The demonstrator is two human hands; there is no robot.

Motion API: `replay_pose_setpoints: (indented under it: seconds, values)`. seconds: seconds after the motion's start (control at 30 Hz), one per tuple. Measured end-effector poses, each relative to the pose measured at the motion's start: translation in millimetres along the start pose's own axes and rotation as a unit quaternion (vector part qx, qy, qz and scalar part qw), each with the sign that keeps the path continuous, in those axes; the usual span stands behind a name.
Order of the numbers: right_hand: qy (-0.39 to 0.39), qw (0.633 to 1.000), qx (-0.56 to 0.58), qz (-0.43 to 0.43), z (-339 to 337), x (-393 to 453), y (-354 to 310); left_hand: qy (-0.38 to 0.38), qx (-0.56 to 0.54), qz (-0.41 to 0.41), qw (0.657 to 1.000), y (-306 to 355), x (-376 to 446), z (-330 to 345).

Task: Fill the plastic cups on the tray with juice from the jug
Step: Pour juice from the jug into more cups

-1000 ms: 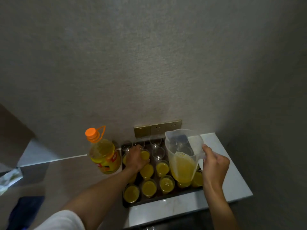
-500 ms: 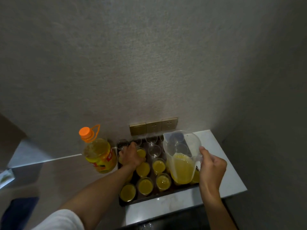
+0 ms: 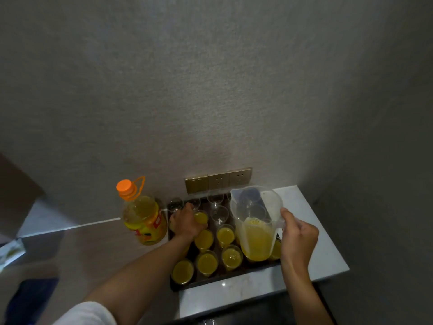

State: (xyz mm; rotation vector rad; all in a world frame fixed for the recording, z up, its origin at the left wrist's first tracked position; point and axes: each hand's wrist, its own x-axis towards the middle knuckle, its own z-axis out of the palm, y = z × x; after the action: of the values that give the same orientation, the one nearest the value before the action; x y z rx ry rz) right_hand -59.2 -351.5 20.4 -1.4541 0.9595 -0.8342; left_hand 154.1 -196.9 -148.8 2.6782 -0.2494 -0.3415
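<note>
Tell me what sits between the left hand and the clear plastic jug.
Head view: one empty clear cup and a juice-filled cup on the tray, between left hand and jug.

Left hand (image 3: pixel 186 222) apparently curled (fingers hidden); right hand (image 3: pixel 298 238) clenched, both forearms extended.

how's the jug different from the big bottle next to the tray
The jug is open-topped and clear, held off the tray by the right hand; the bottle stands alone left of the tray, sealed with an orange cap. The jug is plain; the bottle carries a yellow and red label. The jug has a side handle, the bottle an orange loop at its neck. Both hold yellow liquid.
</note>
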Motion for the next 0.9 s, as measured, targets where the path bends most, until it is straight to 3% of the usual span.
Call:
replay_pose_setpoints:
  seconds: [0.2, 0.4, 0.6, 0.9]
  values:
    - [-0.003, 1.0, -0.005, 0.001, 1.2, -0.8, -1.1, 0.031, -0.015, 0.013, 0.999, 5.8, -8.4, -2.7]
    - [-0.002, 1.0, -0.004, 0.003, 1.8, 1.5, 2.3, -0.003, -0.052, 0.097, 0.994, 22.5, -6.7, -2.7]
    - [-0.008, 1.0, -0.007, 0.013, 0.8, 7.5, 6.1, -0.057, 0.015, 0.18, 0.982, 36.1, 4.6, 7.6]
    - [-0.007, 1.0, -0.008, 0.027, 2.5, 17.0, 9.8, -0.135, 0.116, 0.219, 0.959, 38.7, 29.7, 22.2]
